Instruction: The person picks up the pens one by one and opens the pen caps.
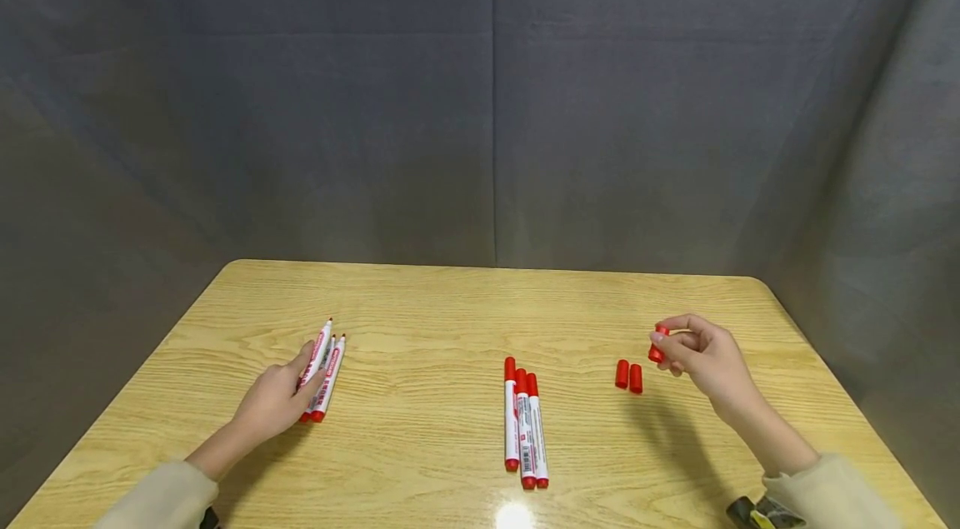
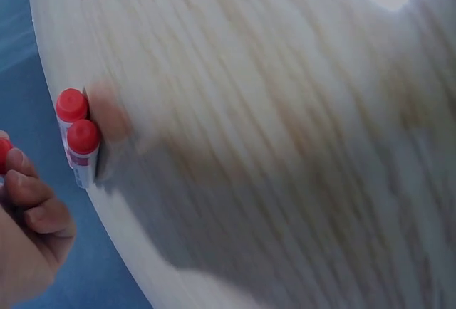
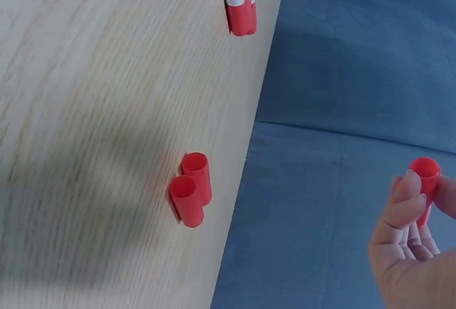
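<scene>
My left hand (image 1: pixel 273 398) grips an uncapped red whiteboard marker (image 1: pixel 321 348) at the table's left, tip pointing away from me. Right beside it lie two more uncapped markers (image 1: pixel 335 366), their red ends (image 2: pixel 84 137) showing in the left wrist view. On the other side, my right hand (image 1: pixel 714 361) pinches a red marker cap (image 1: pixel 657 346) between thumb and fingers, raised above the table. The cap's hollow mouth (image 3: pixel 425 166) shows in the right wrist view. Two loose red caps (image 1: pixel 628 376) lie side by side just left of this hand.
Several capped red markers (image 1: pixel 525 429) lie together near the middle front of the wood-grain table (image 1: pixel 420 312). A grey curtain (image 1: pixel 480 112) hangs behind the table and along its sides.
</scene>
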Available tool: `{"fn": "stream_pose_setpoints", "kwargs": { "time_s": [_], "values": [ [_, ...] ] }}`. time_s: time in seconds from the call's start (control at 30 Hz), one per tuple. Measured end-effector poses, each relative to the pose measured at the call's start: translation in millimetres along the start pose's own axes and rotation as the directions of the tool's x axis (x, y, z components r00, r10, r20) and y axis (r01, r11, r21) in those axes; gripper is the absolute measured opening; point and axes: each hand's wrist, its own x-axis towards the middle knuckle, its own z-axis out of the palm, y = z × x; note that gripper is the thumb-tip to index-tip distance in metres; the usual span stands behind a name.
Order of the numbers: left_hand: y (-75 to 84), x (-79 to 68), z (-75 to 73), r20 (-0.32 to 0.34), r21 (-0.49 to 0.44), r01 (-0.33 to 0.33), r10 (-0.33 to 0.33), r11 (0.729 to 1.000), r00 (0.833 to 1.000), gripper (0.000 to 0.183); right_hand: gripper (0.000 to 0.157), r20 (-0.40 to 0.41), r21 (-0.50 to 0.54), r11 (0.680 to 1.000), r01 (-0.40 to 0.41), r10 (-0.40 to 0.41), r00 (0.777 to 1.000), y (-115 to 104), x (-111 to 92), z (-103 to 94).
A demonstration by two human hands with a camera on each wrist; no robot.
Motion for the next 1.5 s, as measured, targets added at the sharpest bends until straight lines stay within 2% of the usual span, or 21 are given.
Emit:
{"fn": "stream_pose_setpoints", "kwargs": {
  "time_s": [0.17, 0.4, 1.0, 1.5],
  "values": [
    [0.2, 0.7, 3.3, -0.001, 0.037, -0.001, 0.001, 0.999, 1.0, 0.052, 0.034, -0.002, -0.002, 1.0, 0.012, -0.012, 1.0, 2.3, 0.1, 0.5],
    [-2.1, 1.7, 9.8, 0.063, 0.041, 0.03, -0.033, 0.999, 0.997, 0.053, 0.034, 0.002, 0.006, 1.0, 0.026, -0.026, 1.0, 3.8, -0.3, -0.3],
    [-0.9, 4.7, 15.6, 0.073, 0.041, 0.031, -0.034, 0.999, 0.997, 0.054, 0.033, -0.011, 0.007, 1.0, 0.008, -0.007, 1.0, 7.0, -3.5, -4.8],
    [9.2, 6.8, 16.4, 0.129, 0.199, 0.087, -0.114, 0.976, 0.985, 0.061, 0.033, -0.019, 0.016, 1.0, 0.007, -0.006, 1.0, 10.7, -4.9, -6.3]
  ]
}}
